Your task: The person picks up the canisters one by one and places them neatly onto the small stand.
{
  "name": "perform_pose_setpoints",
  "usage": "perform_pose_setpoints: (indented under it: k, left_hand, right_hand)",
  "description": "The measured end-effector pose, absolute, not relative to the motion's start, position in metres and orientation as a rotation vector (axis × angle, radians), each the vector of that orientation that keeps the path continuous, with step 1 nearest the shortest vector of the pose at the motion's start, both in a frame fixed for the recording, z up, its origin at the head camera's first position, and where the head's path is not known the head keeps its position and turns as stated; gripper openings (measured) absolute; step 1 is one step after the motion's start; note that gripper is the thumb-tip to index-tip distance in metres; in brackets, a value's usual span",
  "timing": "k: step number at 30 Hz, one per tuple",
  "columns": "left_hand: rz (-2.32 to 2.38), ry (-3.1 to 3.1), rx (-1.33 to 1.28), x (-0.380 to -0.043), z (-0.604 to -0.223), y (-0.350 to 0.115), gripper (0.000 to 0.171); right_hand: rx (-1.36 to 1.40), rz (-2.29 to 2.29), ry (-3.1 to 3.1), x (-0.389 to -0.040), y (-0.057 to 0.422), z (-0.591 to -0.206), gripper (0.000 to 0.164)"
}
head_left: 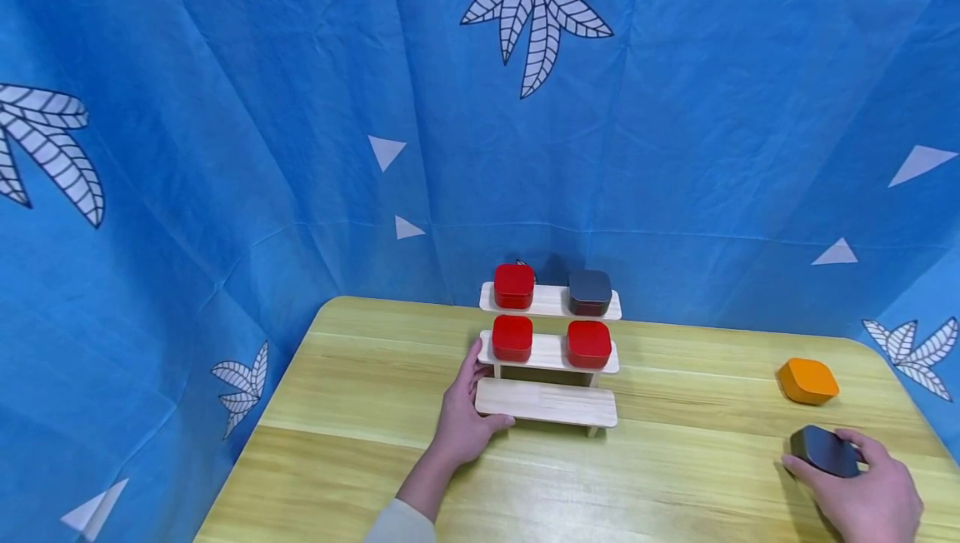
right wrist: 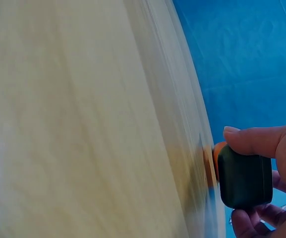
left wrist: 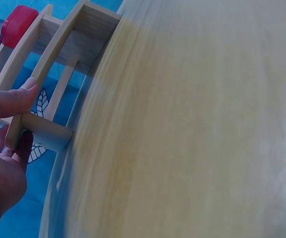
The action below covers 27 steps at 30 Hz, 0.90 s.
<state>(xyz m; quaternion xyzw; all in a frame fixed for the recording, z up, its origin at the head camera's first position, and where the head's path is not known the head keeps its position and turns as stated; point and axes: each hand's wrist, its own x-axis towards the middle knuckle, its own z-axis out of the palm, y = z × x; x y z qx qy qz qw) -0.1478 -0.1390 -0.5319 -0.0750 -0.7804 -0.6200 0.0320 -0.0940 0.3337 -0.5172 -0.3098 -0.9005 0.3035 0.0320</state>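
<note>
A three-step wooden display rack [head_left: 545,402] stands near the back of the table. My left hand [head_left: 462,420] grips its left end, and in the left wrist view the thumb [left wrist: 20,99] lies over one plank with fingers round the end. Red boxes with rounded corners sit on the middle step, left [head_left: 512,338] and right [head_left: 588,344]. The top step bears another red box [head_left: 513,286] and a dark box [head_left: 589,292]. Over at the right, my right hand [head_left: 870,485] pinches a second dark box [right wrist: 244,177] between thumb and fingers.
An orange box [head_left: 808,381] lies on the table beyond my right hand. The wood-grain table [head_left: 360,410] has rounded back corners. Behind it hangs a blue curtain [head_left: 675,151] with white leaf prints, close at the back of the rack.
</note>
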Motion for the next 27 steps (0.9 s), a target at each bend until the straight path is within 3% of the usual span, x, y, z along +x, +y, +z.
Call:
perform_pose_setpoints:
  k: [27]
  left_hand:
    - [-1.911,-2.398,-0.232,-0.147,-0.529,-0.139,0.126]
  right_hand:
    - [-0.96,1.013,-2.722,-0.093,0.304,-0.5,0.092]
